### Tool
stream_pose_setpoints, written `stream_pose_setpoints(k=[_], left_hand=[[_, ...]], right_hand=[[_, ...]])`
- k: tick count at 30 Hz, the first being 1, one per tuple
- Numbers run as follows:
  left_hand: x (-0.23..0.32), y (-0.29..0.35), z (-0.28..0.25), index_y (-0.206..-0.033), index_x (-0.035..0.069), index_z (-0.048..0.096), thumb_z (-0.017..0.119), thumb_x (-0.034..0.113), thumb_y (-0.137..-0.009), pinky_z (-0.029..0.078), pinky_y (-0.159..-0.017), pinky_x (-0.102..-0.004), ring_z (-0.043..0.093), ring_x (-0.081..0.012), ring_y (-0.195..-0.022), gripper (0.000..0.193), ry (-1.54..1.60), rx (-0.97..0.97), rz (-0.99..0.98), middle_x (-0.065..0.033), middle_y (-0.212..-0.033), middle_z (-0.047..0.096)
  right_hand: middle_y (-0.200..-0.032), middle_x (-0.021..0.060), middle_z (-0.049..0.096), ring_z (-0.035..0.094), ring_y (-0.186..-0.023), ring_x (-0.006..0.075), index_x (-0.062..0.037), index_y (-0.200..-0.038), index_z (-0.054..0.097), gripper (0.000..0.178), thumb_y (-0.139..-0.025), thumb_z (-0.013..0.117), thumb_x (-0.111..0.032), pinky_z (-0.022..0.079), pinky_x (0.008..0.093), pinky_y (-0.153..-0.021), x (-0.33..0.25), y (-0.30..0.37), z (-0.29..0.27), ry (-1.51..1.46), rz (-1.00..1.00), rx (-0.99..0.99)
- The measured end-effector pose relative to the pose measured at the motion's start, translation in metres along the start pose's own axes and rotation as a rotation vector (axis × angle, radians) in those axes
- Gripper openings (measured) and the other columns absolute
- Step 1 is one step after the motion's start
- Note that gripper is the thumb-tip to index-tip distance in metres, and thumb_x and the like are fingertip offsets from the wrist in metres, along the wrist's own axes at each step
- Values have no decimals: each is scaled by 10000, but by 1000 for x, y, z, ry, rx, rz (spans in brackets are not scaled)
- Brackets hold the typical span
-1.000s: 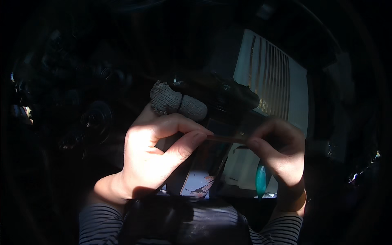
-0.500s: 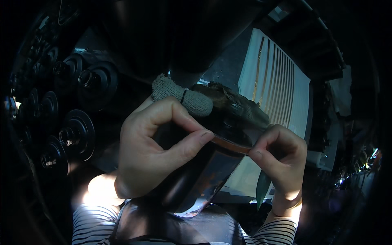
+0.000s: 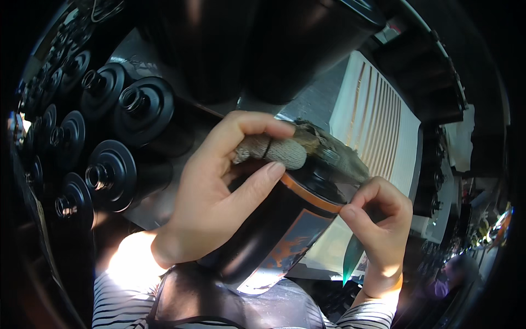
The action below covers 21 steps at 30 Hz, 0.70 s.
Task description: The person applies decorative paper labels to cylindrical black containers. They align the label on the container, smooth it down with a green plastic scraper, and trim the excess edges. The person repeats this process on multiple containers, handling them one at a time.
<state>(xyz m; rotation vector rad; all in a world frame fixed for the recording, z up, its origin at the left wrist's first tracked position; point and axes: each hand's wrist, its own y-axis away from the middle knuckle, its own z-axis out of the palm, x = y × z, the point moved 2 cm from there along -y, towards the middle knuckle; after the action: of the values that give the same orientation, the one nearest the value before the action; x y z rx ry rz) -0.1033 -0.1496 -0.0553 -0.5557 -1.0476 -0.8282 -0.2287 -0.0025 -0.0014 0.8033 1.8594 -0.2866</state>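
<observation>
A black cylindrical canister point(image 3: 230, 257) with a picture label point(image 3: 290, 247) leans upward between my hands, its base against my lap. A copper-orange strip point(image 3: 312, 198) runs along the edge of its top end. My left hand point(image 3: 211, 186) has its thumb at the strip's left part, with the index finger lifted apart. At the strip's right end, my right hand point(image 3: 383, 216) pinches it between thumb and index finger. A green pointed blade-like piece point(image 3: 353, 257) hangs below the right hand; how it is held is hidden. A grey knit roll point(image 3: 285, 153) with a black band shows between my left thumb and index finger.
A white sheet point(image 3: 378, 109) with several parallel copper strips lies at the right. Many black canisters point(image 3: 145, 109) with threaded necks crowd the left. Larger dark cylinders point(image 3: 307, 49) stand at the back. A crumpled dirty cloth point(image 3: 334, 148) lies beyond the canister's top.
My left index finger has lifted off the thumb and strip, opening that pinch. The view has brightened and shifted. My right hand keeps its pinch at the strip's end.
</observation>
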Motion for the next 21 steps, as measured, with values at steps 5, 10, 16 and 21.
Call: stream_pose_setpoints(k=[5, 10, 16, 21], left_hand=[[-15, -1, 0, -1187, 12, 463, 665, 131, -816, 423, -913, -273, 527, -144, -1039, 439, 137, -69, -83, -83, -1120, 541], [-19, -3, -9, -1126, 11, 523, 650, 96, -822, 444, -866, -250, 549, -129, -983, 340, 170, -88, -67, -67, -1069, 551], [-6, 15, -9, -1052, 25, 597, 595, 53, -816, 416, -925, -374, 582, -203, -976, 238, -288, -31, 221, -101, -981, 628], [-7, 42, 13, -1145, 28, 593, 520, 34, -751, 119, -1033, -613, 486, -334, -1170, 400, -848, -73, 547, -197, -1001, 636]], right_hand=[[-624, 11, 552, 498, -589, 63, -5, -658, 541, 205, -685, 740, -45, 388, 188, -556, 2, 2, 3, -15, 13, 55], [-622, 6, 549, 489, -577, 57, -8, -658, 540, 219, -678, 749, -71, 366, 180, -542, 4, 4, 4, 2, 35, 59], [-626, 5, 548, 485, -580, 53, -9, -664, 541, 222, -682, 752, -77, 365, 179, -543, -1, 2, -1, 24, 26, 47], [-627, 5, 547, 486, -584, 50, -11, -667, 542, 214, -692, 747, -66, 365, 183, -541, -1, 1, 1, 23, 1, 22]])
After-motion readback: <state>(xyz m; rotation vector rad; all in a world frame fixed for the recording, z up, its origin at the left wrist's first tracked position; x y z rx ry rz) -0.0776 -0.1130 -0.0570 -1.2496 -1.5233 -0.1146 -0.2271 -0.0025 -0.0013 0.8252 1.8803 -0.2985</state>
